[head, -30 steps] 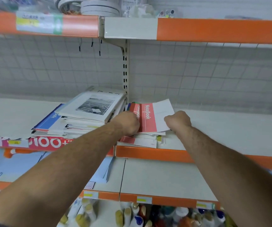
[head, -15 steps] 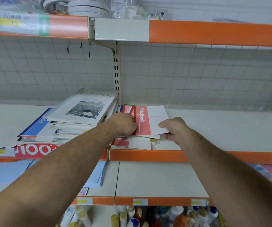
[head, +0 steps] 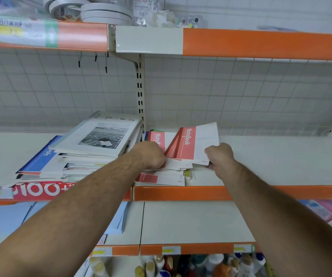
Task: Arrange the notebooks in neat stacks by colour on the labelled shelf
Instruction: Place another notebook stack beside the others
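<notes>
Fingers first: find those of the right hand [head: 220, 156] clenched round the near right corner of the top red notebook [head: 189, 144], knuckles toward the camera. Locate the cover beyond and left of these fingers, spanning the gap between both hands and lifted clear of the red stack [head: 161, 177] at the gripped corner. Find the left hand [head: 149, 154] curled at the notebook's near left corner, low against the stack. Treat its grasp as undetermined, with fingertips concealed behind the back of the hand. Expect the second red notebook [head: 158, 137] to be partly covered, its title cut off by the left knuckles. Note green edges [head: 157, 130] just beyond it, too small to identify. Read the held notebook's spine and title line as running away from the fingers toward the back wall [head: 241, 100], slanted rightward, lettering starting at the far end. Leave the long axis unjudged owing to heavy foreshortening. Find the mixed pile [head: 93, 148] immediately left of the left hand, on the same shelf [head: 261, 191].
</notes>
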`<state>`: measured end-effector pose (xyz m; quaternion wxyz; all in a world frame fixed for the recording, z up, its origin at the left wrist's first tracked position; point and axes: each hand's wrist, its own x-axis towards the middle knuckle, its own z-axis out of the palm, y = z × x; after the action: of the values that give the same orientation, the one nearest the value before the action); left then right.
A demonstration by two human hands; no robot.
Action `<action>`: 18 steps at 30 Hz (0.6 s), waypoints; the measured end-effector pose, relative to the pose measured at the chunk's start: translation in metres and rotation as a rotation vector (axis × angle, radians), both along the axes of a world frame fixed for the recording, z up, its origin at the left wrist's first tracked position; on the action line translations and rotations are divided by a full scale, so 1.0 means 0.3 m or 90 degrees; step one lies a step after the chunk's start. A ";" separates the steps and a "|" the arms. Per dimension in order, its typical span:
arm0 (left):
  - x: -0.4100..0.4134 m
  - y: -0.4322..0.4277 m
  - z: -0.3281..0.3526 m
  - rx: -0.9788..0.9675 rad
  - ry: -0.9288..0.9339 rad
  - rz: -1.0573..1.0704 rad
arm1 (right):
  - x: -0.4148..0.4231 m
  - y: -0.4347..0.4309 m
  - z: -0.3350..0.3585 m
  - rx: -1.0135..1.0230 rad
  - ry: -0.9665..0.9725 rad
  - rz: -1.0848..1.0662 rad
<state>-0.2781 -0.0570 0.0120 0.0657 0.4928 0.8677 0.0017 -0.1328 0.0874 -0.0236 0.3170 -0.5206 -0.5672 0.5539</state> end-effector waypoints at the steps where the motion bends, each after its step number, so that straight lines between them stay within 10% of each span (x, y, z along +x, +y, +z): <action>1: -0.010 0.000 -0.004 0.005 -0.007 0.003 | 0.005 0.001 -0.001 0.009 -0.006 0.002; 18: -0.018 -0.008 -0.011 0.059 -0.136 0.024 | 0.014 -0.050 -0.013 -0.040 -0.009 0.046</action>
<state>-0.2834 -0.0594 0.0086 0.1351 0.4758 0.8639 0.0953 -0.1286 0.0723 -0.0274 0.2766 -0.5134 -0.5702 0.5786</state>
